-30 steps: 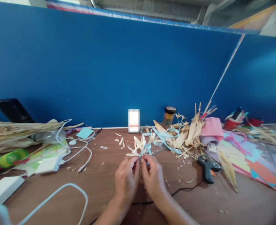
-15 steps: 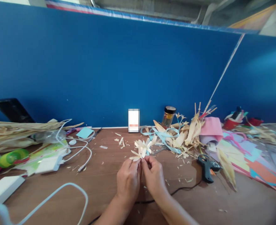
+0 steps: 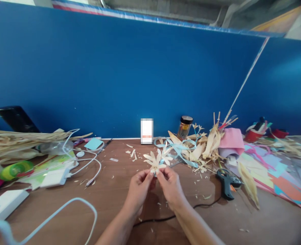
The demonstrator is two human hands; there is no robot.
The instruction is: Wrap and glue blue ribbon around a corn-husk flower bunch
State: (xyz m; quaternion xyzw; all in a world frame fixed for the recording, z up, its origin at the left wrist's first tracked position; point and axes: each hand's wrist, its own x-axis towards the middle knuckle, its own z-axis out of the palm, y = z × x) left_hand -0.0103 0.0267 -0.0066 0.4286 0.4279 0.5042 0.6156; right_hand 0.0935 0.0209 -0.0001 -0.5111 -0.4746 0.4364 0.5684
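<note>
Between both hands is a craft flower (image 3: 154,161) with pale, pointed petals that look like dried husk. My left hand (image 3: 139,187) pinches its base from the left, thumb and fingers closed. From the other side my right hand (image 3: 170,183) grips the same base between thumb and fingers. A second pale flower (image 3: 167,154) shows just behind the first; whether it is joined to it I cannot tell. Light blue ribbon (image 3: 182,151) curls on the table behind the flowers. The fingertips cover the flower's lower end.
A black glue gun (image 3: 227,183) lies to the right, its cord crossing the table (image 3: 109,211) under my wrists. Dried husks (image 3: 210,144), a lidded jar (image 3: 185,127) and coloured paper (image 3: 275,177) stand beyond. White cables (image 3: 96,163) and a power strip (image 3: 6,206) lie left. A blue partition (image 3: 114,68) closes the back.
The flower has turned so its petals spread open toward me. My hands have rotated, thumbs now on top, and the left hand has opened out a little to the left.
</note>
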